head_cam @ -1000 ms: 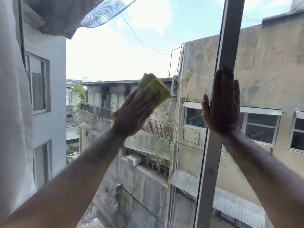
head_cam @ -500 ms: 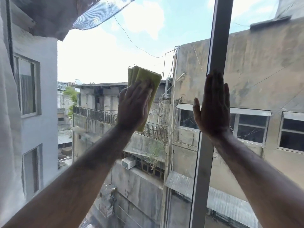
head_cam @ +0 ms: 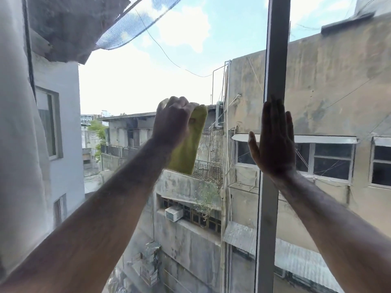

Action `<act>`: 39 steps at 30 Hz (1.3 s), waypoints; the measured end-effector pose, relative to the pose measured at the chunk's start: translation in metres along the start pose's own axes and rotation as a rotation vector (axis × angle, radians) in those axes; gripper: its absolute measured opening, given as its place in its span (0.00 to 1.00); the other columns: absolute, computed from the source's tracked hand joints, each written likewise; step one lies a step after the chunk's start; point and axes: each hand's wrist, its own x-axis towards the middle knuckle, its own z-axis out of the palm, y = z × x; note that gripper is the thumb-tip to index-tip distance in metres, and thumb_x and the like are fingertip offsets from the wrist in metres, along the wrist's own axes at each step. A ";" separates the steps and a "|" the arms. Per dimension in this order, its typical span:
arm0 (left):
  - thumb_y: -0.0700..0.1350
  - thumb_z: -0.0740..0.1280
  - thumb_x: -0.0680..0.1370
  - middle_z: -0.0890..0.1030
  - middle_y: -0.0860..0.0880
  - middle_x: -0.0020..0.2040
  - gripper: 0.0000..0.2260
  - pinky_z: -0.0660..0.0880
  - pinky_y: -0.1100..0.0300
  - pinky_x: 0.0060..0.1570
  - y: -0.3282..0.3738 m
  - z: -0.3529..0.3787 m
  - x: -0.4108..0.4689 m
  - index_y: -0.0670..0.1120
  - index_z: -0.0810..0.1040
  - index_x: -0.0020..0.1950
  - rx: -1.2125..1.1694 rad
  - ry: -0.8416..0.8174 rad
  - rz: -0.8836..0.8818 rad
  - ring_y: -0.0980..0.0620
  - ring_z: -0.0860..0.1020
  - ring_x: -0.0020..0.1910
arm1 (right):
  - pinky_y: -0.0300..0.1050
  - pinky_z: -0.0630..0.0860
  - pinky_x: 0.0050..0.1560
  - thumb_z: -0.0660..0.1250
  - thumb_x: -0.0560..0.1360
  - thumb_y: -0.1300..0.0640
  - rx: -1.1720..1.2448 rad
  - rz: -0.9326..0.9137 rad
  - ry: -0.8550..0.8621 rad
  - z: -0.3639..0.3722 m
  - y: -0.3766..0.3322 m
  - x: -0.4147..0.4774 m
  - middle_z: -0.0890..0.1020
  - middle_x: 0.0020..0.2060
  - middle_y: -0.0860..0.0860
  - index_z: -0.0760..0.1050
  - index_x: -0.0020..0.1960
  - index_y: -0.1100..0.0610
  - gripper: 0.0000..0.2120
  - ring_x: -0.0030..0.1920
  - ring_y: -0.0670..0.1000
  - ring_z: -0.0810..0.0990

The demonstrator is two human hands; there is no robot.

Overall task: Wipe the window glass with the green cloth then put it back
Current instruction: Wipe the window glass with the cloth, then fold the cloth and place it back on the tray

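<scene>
L hand (head_cam: pixel 172 121) grip clutching folded green cloth (head_cam: pixel 188 149) hanging below against window glass (head_cam: pixel 137 81), R hand (head_cam: pixel 273 140) pressing flat, fingers wide, on window frame (head_cam: pixel 268 208)

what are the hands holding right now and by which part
The left hand grips the green cloth by its upper end; the rest hangs down. The right hand holds nothing, flat on the window.

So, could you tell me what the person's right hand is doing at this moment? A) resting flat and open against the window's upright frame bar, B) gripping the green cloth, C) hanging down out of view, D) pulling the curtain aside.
A: the right hand lies open, fingers straight, on the frame bar, while the left hand holds the green cloth.
</scene>
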 end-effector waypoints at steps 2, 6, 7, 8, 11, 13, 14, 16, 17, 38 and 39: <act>0.33 0.69 0.79 0.85 0.42 0.60 0.19 0.79 0.38 0.67 0.008 -0.009 -0.004 0.41 0.80 0.70 -0.002 -0.021 -0.019 0.41 0.83 0.61 | 0.63 0.53 0.86 0.56 0.83 0.47 -0.003 -0.003 -0.047 -0.004 -0.001 0.000 0.49 0.86 0.63 0.46 0.85 0.66 0.39 0.87 0.60 0.48; 0.30 0.69 0.76 0.84 0.39 0.57 0.19 0.85 0.43 0.57 0.008 -0.020 -0.016 0.38 0.81 0.67 -0.112 -0.034 -0.047 0.40 0.84 0.55 | 0.64 0.53 0.86 0.58 0.80 0.43 0.118 0.052 -0.084 -0.023 -0.013 0.000 0.52 0.86 0.63 0.49 0.85 0.66 0.43 0.86 0.60 0.50; 0.29 0.69 0.75 0.84 0.39 0.57 0.20 0.86 0.43 0.55 0.007 -0.021 -0.023 0.38 0.81 0.67 -0.171 -0.045 -0.052 0.40 0.84 0.54 | 0.63 0.54 0.86 0.60 0.79 0.43 0.172 0.017 -0.078 -0.029 -0.020 -0.004 0.54 0.85 0.63 0.51 0.84 0.66 0.43 0.86 0.61 0.53; 0.29 0.70 0.75 0.84 0.39 0.56 0.19 0.86 0.45 0.54 0.007 -0.022 -0.031 0.37 0.81 0.66 -0.229 -0.051 -0.060 0.42 0.84 0.52 | 0.62 0.59 0.85 0.64 0.79 0.43 0.233 -0.056 -0.074 -0.035 -0.030 -0.009 0.58 0.84 0.64 0.53 0.84 0.67 0.43 0.85 0.62 0.57; 0.35 0.75 0.76 0.84 0.44 0.51 0.12 0.82 0.67 0.51 0.014 -0.027 -0.064 0.36 0.83 0.59 -0.425 -0.007 -0.157 0.50 0.79 0.45 | 0.55 0.74 0.73 0.80 0.73 0.48 0.568 -0.088 -0.315 -0.049 -0.057 -0.030 0.69 0.79 0.63 0.57 0.83 0.62 0.49 0.75 0.61 0.74; 0.40 0.77 0.76 0.84 0.47 0.49 0.11 0.74 0.77 0.44 0.018 -0.032 -0.089 0.38 0.84 0.57 -0.567 0.022 -0.325 0.50 0.79 0.43 | 0.44 0.82 0.60 0.83 0.70 0.50 0.759 0.130 -0.625 -0.054 -0.071 -0.044 0.80 0.69 0.59 0.65 0.81 0.57 0.46 0.63 0.56 0.82; 0.42 0.77 0.77 0.84 0.47 0.49 0.12 0.76 0.73 0.43 0.017 -0.033 -0.101 0.40 0.83 0.58 -0.649 0.006 -0.429 0.48 0.81 0.44 | 0.34 0.83 0.48 0.83 0.69 0.51 0.798 0.250 -0.741 -0.050 -0.072 -0.053 0.86 0.59 0.57 0.75 0.73 0.56 0.36 0.55 0.55 0.84; 0.44 0.77 0.77 0.85 0.47 0.51 0.13 0.85 0.54 0.44 0.012 -0.031 -0.129 0.42 0.82 0.59 -0.769 -0.055 -0.616 0.43 0.85 0.47 | 0.28 0.77 0.34 0.84 0.68 0.53 0.926 0.449 -0.812 -0.040 -0.068 -0.074 0.87 0.40 0.49 0.85 0.52 0.54 0.14 0.44 0.53 0.85; 0.45 0.77 0.77 0.85 0.45 0.52 0.14 0.87 0.47 0.46 0.009 -0.029 -0.144 0.41 0.81 0.60 -0.799 -0.090 -0.692 0.41 0.86 0.49 | 0.30 0.80 0.35 0.84 0.66 0.54 1.029 0.532 -0.809 -0.037 -0.067 -0.085 0.87 0.37 0.48 0.86 0.47 0.52 0.12 0.43 0.54 0.86; 0.35 0.73 0.80 0.81 0.48 0.43 0.07 0.79 0.64 0.23 0.075 0.044 -0.651 0.42 0.76 0.51 -1.068 -0.975 -1.418 0.61 0.81 0.31 | 0.39 0.85 0.34 0.76 0.76 0.59 1.066 1.520 -1.343 -0.051 -0.118 -0.585 0.89 0.41 0.50 0.87 0.56 0.61 0.09 0.37 0.46 0.85; 0.35 0.73 0.79 0.80 0.48 0.42 0.07 0.77 0.66 0.23 0.080 0.048 -0.682 0.40 0.76 0.51 -1.037 -1.031 -1.423 0.61 0.80 0.30 | 0.39 0.86 0.35 0.76 0.77 0.59 1.025 1.535 -1.390 -0.052 -0.121 -0.614 0.88 0.43 0.52 0.86 0.58 0.63 0.11 0.37 0.47 0.85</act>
